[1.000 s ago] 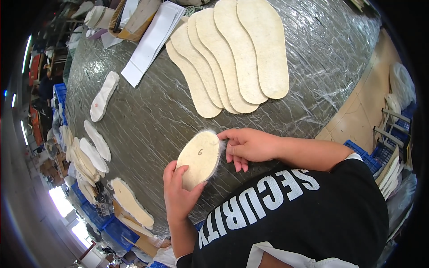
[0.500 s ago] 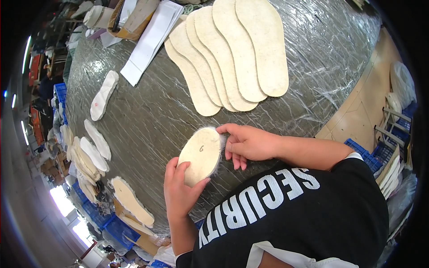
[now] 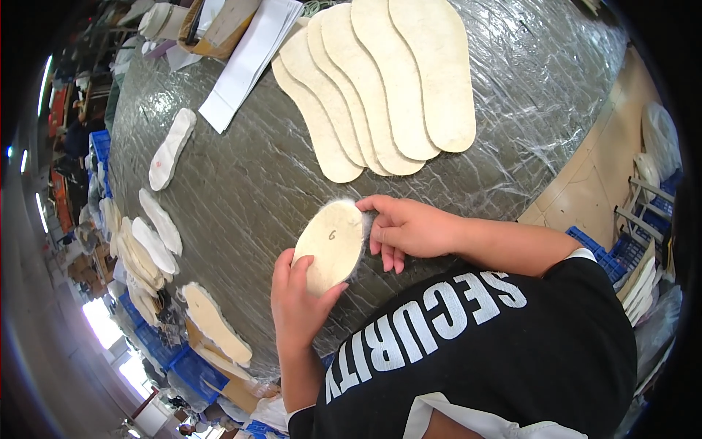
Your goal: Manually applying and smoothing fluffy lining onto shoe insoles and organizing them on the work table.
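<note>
My left hand (image 3: 301, 300) is closed round the lower end of a cream insole (image 3: 327, 252) with pale fluffy wool along its edge. Thumb and fingers grip it from both sides, and a small handwritten mark shows on its face. My right hand (image 3: 417, 230) is at the insole's upper right edge. Its index fingertip touches the wool there, while the thumb stands apart and the other fingers hang loosely bent. Beyond my hands, several large cream insoles (image 3: 446, 80) lie fanned out, overlapping, on the table (image 3: 241, 205).
White papers (image 3: 248, 66) and a brown box (image 3: 227, 33) lie at the far left. Several white insoles (image 3: 173, 150) line the table's left side, with a fleece-edged insole (image 3: 216, 322) nearer me. Blue crates (image 3: 197, 373) stand beyond the left edge; a metal frame (image 3: 647, 208) is at the right.
Both hands and the held insole appear slightly higher in the picture. The view has shifted a little; the grip of the left hand and the right fingertip's contact look the same.
</note>
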Tool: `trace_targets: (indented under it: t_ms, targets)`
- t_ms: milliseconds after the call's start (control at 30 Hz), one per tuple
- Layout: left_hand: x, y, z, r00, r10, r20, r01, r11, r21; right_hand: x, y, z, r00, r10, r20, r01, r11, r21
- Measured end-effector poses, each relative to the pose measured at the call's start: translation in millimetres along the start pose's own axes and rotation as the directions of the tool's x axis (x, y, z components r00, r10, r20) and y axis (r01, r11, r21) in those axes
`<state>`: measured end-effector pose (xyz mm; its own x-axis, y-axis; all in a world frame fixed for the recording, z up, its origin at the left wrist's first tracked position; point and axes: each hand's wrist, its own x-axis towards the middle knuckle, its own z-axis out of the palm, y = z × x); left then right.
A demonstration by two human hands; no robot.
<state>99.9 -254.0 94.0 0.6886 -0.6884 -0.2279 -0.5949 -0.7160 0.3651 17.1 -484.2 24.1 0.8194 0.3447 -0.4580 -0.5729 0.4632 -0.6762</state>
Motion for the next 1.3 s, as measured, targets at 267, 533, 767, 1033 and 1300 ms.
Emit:
trace_targets:
  t_ms: [267,533,767,1033,1300]
  targets:
    - [3.5,0.9,1.6,1.000,0.003,-0.013,-0.002,1.000,0.012,0.0,2.1,-0.2,1.000,-0.007,-0.001,0.007,1.000,0.008]
    - [5.6,-1.1,2.8,1.000,0.000,0.008,0.000,1.000,0.002,-2.2,0.1,3.2,0.997,-0.051,-0.054,0.051,0.999,0.008]
    - [3.0,-4.0,6.3,0.999,0.017,-0.034,-0.017,1.000,-0.011,-15.0,-13.6,20.1,0.931,-0.332,-0.153,0.195,0.806,-0.559]
    - [-3.9,6.7,2.7,0.998,0.049,-0.025,-0.050,0.999,-0.014,19.2,-28.4,32.8,0.791,-0.487,0.371,0.410,-0.029,-0.912]
    - [-36.4,-28.9,-14.6,0.958,-0.285,0.026,0.266,0.852,-0.450,17.0,-31.2,31.7,0.894,-0.297,0.336,0.356,0.014,-0.934]
